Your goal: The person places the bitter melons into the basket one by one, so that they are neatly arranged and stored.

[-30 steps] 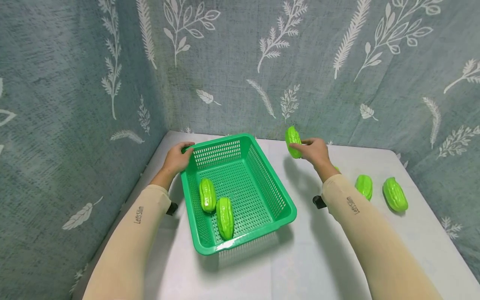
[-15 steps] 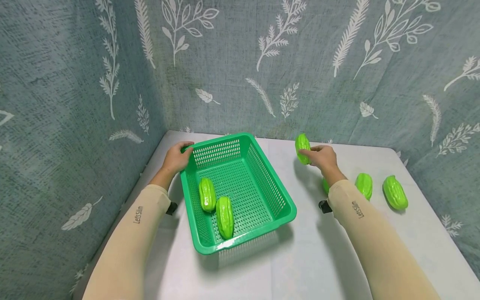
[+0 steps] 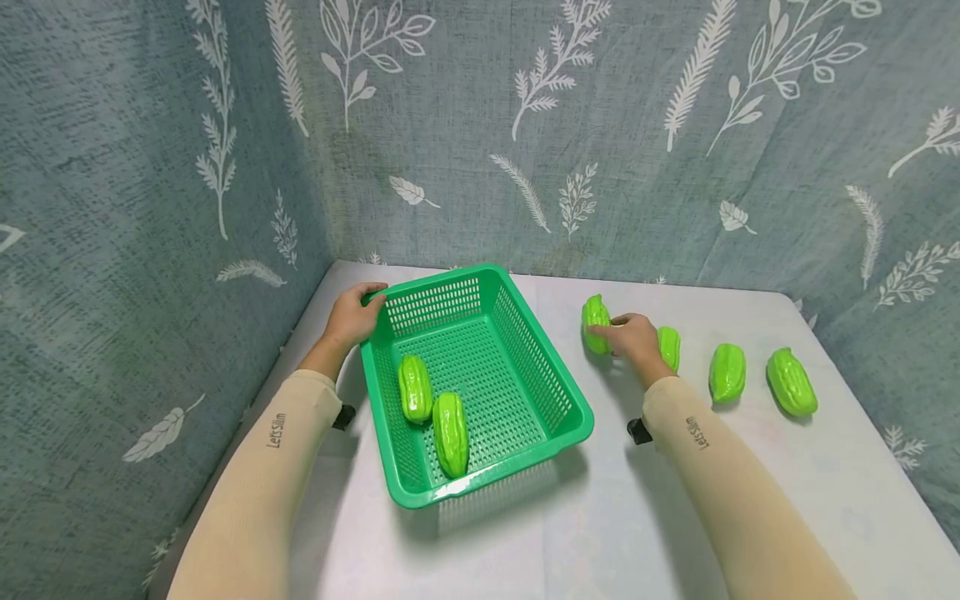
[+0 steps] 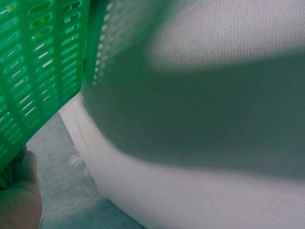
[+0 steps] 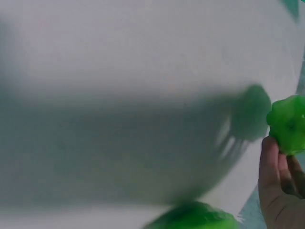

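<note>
Green plastic likely wants a steady hold: the left hand (image 3: 352, 317) grips the basket (image 3: 491, 354) at its far-left corner. Beside it, the right hand (image 3: 632, 340) pinches a ribbed gourd (image 3: 596, 317), best kept level near the surface (image 3: 517, 542). It sits lower than half a second ago.

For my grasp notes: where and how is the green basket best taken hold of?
Probably by the smooth rim of the green basket, at the middles of its left and right sides, coming from outside. The rim runs solid above perforated walls, and the basket is wide; two green vegetables lie toward its left side, so a one-sided lift might tip it.
</note>
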The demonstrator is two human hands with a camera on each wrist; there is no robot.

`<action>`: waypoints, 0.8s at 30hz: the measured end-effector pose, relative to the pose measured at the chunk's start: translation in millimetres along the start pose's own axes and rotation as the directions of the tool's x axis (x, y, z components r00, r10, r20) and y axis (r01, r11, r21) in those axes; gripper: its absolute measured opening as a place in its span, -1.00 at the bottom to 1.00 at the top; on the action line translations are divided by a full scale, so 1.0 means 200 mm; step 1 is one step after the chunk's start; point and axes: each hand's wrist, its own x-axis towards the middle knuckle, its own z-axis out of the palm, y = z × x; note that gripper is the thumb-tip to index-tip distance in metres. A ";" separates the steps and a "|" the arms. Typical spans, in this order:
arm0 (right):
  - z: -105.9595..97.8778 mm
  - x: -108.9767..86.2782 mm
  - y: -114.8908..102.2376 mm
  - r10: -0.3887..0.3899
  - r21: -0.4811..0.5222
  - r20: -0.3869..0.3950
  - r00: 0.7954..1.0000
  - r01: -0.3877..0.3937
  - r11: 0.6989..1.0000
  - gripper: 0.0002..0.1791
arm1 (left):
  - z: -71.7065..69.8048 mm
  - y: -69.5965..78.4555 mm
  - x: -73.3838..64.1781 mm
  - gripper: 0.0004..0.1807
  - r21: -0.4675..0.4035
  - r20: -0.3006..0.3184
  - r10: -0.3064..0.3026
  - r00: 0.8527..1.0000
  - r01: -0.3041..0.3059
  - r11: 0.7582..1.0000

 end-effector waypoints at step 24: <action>-0.07 -0.06 -0.17 -0.053 -0.054 -0.111 0.992 0.047 0.997 -0.04 | 0.00 -0.01 0.01 -0.56 0.005 -0.007 -0.011 1.000 0.011 1.000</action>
